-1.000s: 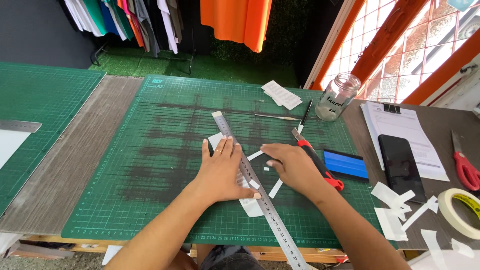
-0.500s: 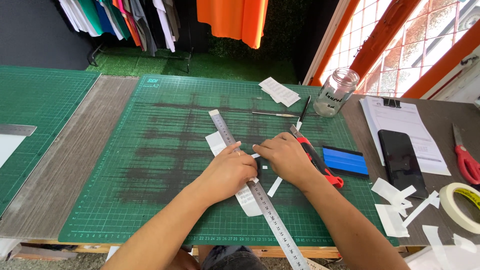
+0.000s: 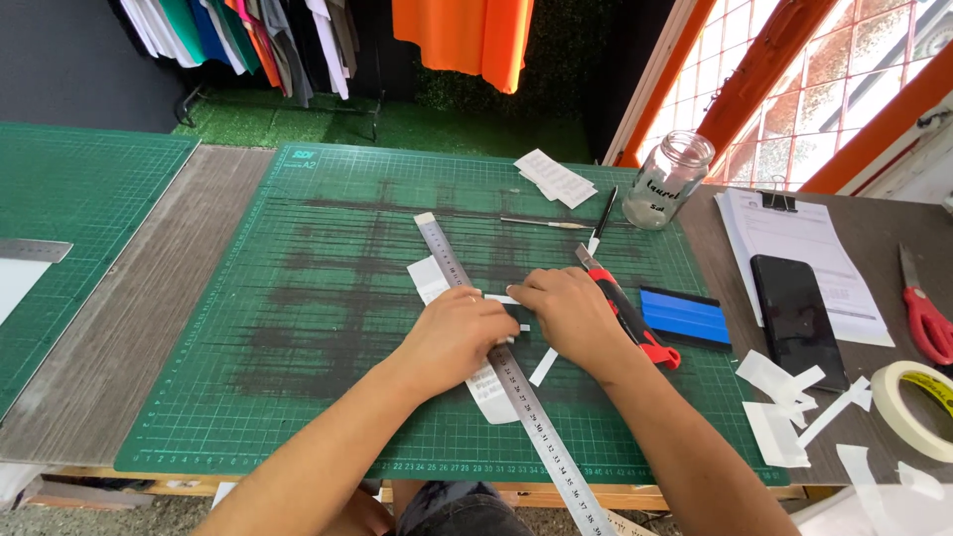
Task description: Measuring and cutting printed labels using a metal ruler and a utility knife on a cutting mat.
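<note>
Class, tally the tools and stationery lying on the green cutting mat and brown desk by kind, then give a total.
Steel ruler: 1
Utility knife: 1
Blue squeegee: 1
Red scissors: 1
Tape roll: 1
Glass jar: 1
Black pen: 1
Total: 7

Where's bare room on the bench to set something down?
Free: the wood strip between the two mats, and the cutting mat's left half, left of the ruler. Crowded: mat centre under the left hand and right hand, and the right side with jar, phone, scraps and tape.
</note>
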